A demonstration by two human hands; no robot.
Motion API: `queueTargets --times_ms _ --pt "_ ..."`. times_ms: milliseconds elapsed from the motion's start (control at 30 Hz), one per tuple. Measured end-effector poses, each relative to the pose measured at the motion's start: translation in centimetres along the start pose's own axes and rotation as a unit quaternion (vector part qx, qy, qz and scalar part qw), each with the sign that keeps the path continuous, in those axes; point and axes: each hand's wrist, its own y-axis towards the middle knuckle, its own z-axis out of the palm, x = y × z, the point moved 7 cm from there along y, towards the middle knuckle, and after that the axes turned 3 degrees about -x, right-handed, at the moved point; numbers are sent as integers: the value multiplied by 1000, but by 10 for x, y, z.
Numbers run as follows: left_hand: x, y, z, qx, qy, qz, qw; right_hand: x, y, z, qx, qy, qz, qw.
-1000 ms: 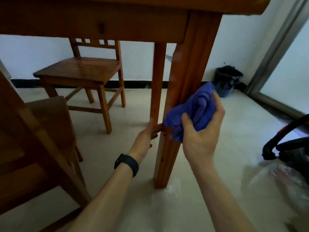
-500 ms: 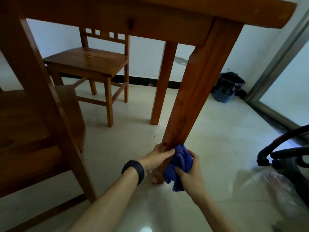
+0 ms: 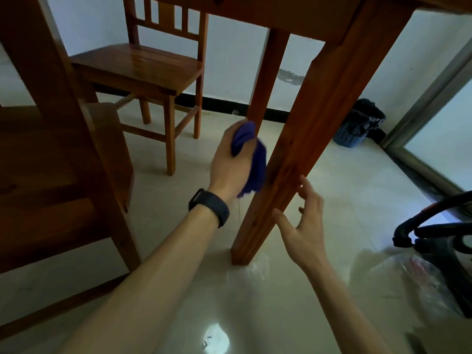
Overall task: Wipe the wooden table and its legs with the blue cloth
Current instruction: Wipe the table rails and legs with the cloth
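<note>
I am low down, looking under the wooden table point(image 3: 293, 16). Its near leg point(image 3: 304, 139) slants down through the middle of the view to the floor. My left hand point(image 3: 229, 162), with a black band on the wrist, grips the bunched blue cloth point(image 3: 255, 159) against the left side of that leg, about halfway up. My right hand point(image 3: 306, 223) is empty, with fingers spread, just right of the leg lower down; its fingertips are close to the wood. A second table leg point(image 3: 268, 75) stands behind.
A wooden chair point(image 3: 143, 70) stands behind on the left, and another dark wooden chair point(image 3: 51, 159) fills the near left. A blue basket with a black bag point(image 3: 357, 129) sits by the wall. Black equipment point(image 3: 439, 236) and plastic wrap lie at right on the glossy tiled floor.
The blue cloth has passed from my right hand to my left hand. It moved from the foot of the leg up to its left side. My right hand let go and opened.
</note>
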Motion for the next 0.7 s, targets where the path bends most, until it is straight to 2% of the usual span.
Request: queueTargets --times_ms 100,200,300,367,433,500,533,600,633,700 --pt "-16 -17 43 74 9 115 991 0 1 5 5 -10 -8 1000" --pt "12 -26 55 59 74 151 984 -4 -2 13 -7 -13 -4 1000" --pt "79 -29 39 68 187 50 979 -6 -3 17 -39 -21 -7 999" --pt "139 -41 21 138 275 -64 949 -5 -2 20 -54 -17 -4 998" --pt "182 -58 0 204 308 -147 918 -5 -1 21 -61 -9 0 998" --pt "184 -52 -13 179 296 -151 926 -6 2 20 -70 -2 6 998" --pt "173 -40 -16 131 278 -141 941 -6 4 18 -74 -2 11 997" --pt "129 -15 -16 31 158 -136 977 -5 6 14 -77 -3 11 997" --pt "102 -4 -11 4 89 -118 989 -2 7 13 -70 -4 4 998" --pt "33 11 7 22 63 -2 998 2 8 10 -45 -5 -10 999"
